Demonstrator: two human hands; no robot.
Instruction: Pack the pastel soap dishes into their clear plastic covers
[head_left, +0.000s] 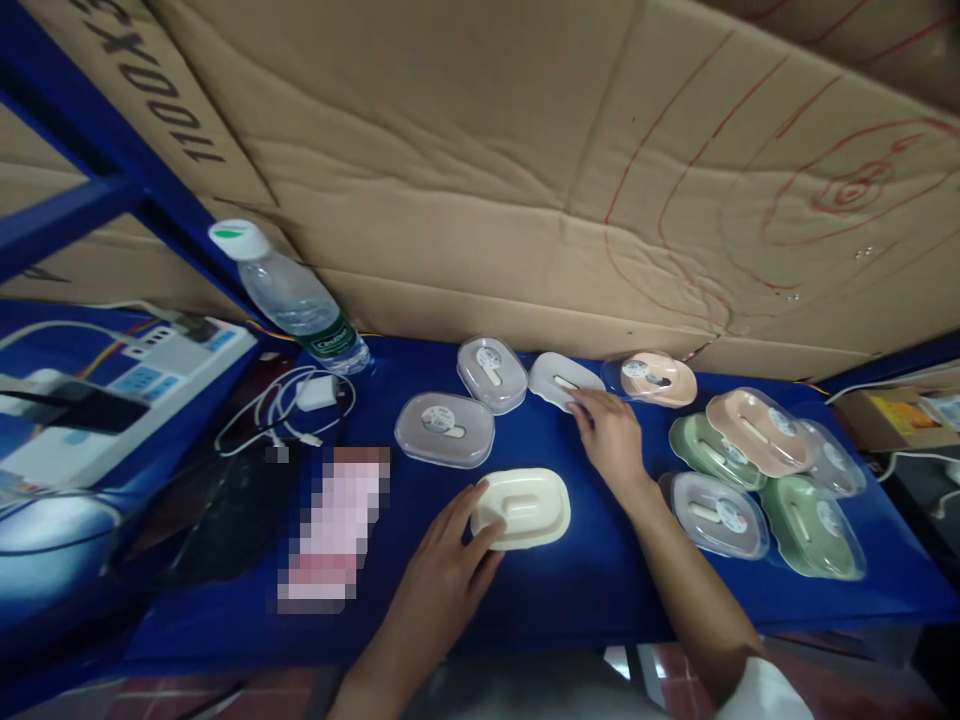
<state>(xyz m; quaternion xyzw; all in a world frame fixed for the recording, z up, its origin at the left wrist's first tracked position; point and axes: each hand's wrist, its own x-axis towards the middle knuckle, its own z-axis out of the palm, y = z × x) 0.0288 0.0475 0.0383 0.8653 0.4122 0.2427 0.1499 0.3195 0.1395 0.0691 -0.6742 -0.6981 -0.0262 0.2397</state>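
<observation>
A cream oval plastic dish (551,512) with a raised rim and a long recess lies flat on the blue table. My left hand (454,545) grips its left end, thumb on the near side and fingers on the far side. Farther back, my right hand (611,435) reaches to a pale grey oval box (553,373), its curled fingertips on the box's front right part. A small cream strip (566,382) shows on that box beside the fingertips. Just left stand two grey boxes with clear lids, one at the back (492,374) and one nearer (445,430).
A peach box (660,378) sits back right, with a clear lid beside it. Several lidded boxes crowd the right, including a stacked peach one (761,432) and a green one (814,528). Left are a water bottle (304,305), charger cable (262,405), blurred pink object (337,520) and power strip (135,385).
</observation>
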